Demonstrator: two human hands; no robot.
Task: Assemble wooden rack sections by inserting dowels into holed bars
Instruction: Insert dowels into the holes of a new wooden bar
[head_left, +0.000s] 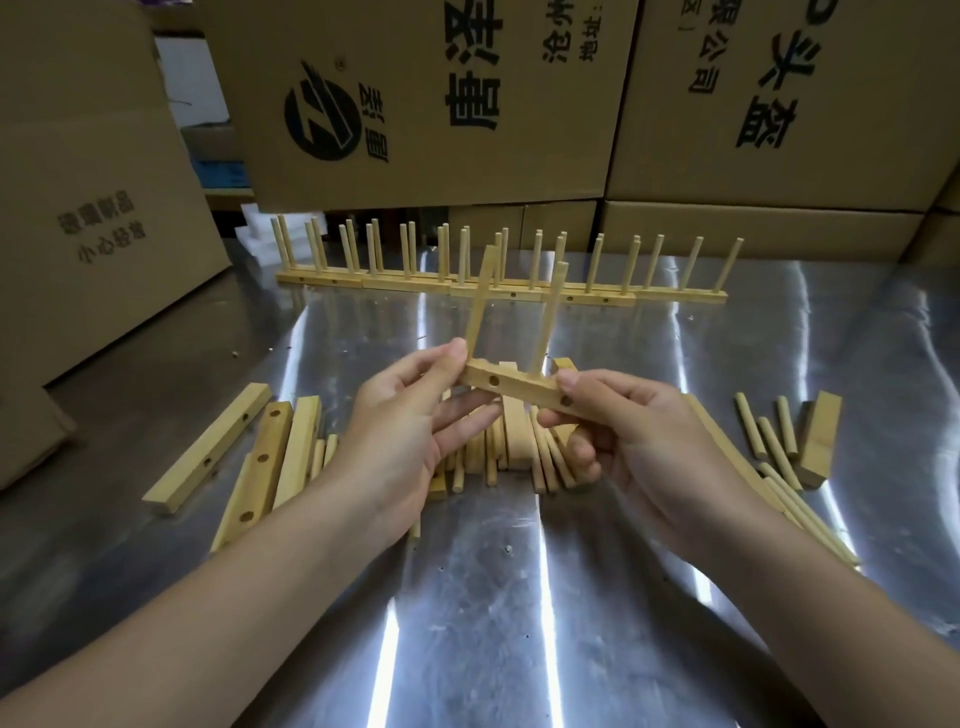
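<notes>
A short holed wooden bar (522, 388) is held above the table's middle, with two dowels standing up from it, a left dowel (479, 306) and a right dowel (550, 317). My left hand (410, 426) pinches the bar's left end at the base of the left dowel. My right hand (634, 436) grips the bar's right end between thumb and fingers. Under the hands lies a heap of loose dowels and bars (514, 452), partly hidden.
Finished rack sections (498, 286) stand in a row at the back of the shiny metal table (519, 597). Loose holed bars (260, 457) lie at the left, with dowels and a bar (821, 441) at the right. Big cardboard boxes (431, 104) wall in the back and left.
</notes>
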